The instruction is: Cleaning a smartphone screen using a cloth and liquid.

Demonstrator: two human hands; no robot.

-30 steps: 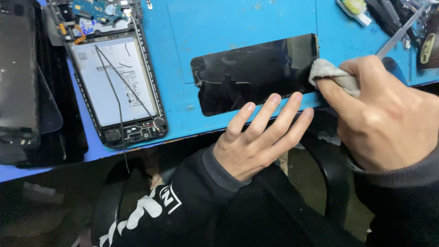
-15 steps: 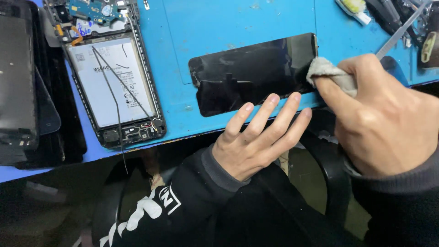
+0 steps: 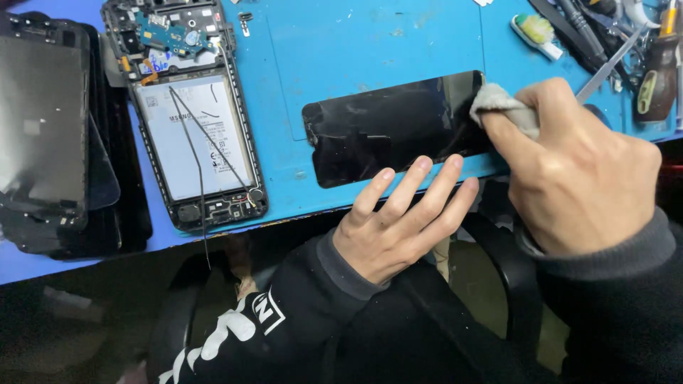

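Observation:
A black phone screen panel (image 3: 388,128) lies flat on the blue work mat (image 3: 370,43), near its front edge. My left hand (image 3: 398,220) rests with fingers spread, the fingertips touching the panel's near edge. My right hand (image 3: 576,167) is closed around a small grey cloth (image 3: 498,103), which presses on the panel's right end. To the left lies an opened phone body (image 3: 192,121) with its white battery, circuit board and thin black cables exposed.
A stack of dark screen panels (image 3: 50,135) sits at the far left. Tools lie at the back right: a toothbrush head (image 3: 537,32), metal tweezers (image 3: 605,67) and a brown-handled tool (image 3: 654,78). A black chair (image 3: 498,284) stands below the table edge.
The cloth in my right hand has shifted slightly on the panel's right end. My left hand stays planted on the near edge.

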